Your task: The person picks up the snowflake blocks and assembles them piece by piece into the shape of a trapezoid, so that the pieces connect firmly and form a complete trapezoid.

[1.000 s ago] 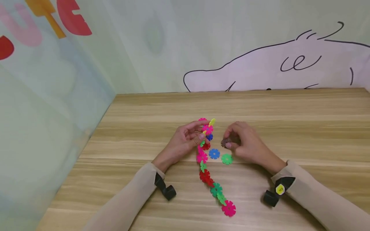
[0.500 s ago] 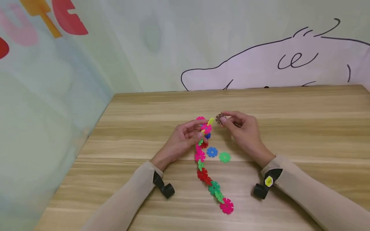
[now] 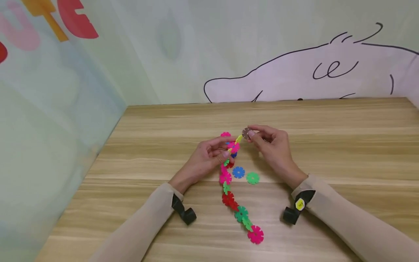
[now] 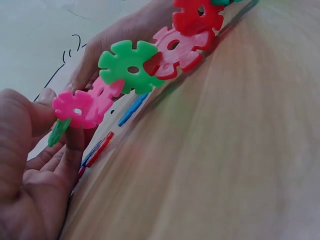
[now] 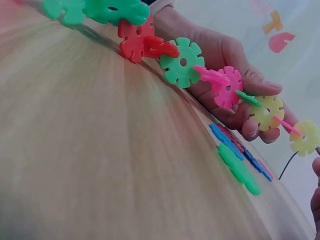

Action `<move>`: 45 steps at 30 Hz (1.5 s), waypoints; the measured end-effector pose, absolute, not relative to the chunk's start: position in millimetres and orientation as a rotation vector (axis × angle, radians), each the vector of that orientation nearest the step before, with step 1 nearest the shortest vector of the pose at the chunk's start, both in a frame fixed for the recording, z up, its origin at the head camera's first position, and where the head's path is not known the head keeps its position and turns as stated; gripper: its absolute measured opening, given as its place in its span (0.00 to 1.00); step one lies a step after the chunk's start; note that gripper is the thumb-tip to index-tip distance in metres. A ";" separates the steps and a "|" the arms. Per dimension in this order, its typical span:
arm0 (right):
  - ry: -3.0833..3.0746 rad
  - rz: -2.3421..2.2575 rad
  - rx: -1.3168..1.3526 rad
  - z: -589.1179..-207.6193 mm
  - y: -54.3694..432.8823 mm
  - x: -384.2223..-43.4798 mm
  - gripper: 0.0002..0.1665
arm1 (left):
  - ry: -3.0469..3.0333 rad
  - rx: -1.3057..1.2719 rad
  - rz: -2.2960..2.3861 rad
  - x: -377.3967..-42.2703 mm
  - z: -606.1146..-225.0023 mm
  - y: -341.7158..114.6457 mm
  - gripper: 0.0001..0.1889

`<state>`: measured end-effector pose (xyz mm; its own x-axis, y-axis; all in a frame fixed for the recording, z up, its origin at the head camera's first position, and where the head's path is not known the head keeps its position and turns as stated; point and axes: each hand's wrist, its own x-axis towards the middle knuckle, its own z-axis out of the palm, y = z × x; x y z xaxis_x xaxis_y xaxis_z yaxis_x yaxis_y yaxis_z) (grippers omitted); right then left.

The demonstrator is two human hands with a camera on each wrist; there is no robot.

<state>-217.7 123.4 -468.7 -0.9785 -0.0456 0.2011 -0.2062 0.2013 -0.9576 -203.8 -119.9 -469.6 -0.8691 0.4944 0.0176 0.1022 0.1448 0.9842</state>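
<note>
My left hand (image 3: 209, 158) pinches a chain of interlocked plastic snowflake discs near its far end. A pink snowflake disc (image 3: 225, 178), a red one (image 3: 228, 198) and a dark green one (image 3: 241, 214) are among its links, down to a pink end disc (image 3: 255, 234). At the upper end sits a yellow disc (image 5: 305, 138), beyond the left fingers. My right hand (image 3: 275, 147) pinches a brown snowflake disc (image 3: 246, 133) by its edge, right beside that yellow disc. Whether their slots touch I cannot tell. In the left wrist view, a green disc (image 4: 129, 67) links two pink ones.
A loose blue disc (image 3: 238, 172) and a loose green disc (image 3: 252, 178) lie on the wooden table (image 3: 163, 123) between the hands. Several more discs, one of them pink (image 3: 225, 134), lie partly hidden behind the left hand. A wall with drawings borders the table.
My right hand has lifted the brown disc from near the loose discs, up and left to the chain's yellow end disc. The left hand has kept its hold on the chain.
</note>
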 end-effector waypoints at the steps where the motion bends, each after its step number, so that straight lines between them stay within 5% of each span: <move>1: -2.333 1.895 0.246 -468.9 123.0 -218.0 0.15 | 2.115 0.580 1.781 -203.8 -469.7 -120.0 0.24; 45: -2.641 1.927 0.601 -468.1 124.3 -211.7 0.20 | 2.094 0.531 1.782 -202.5 -467.6 -120.4 0.26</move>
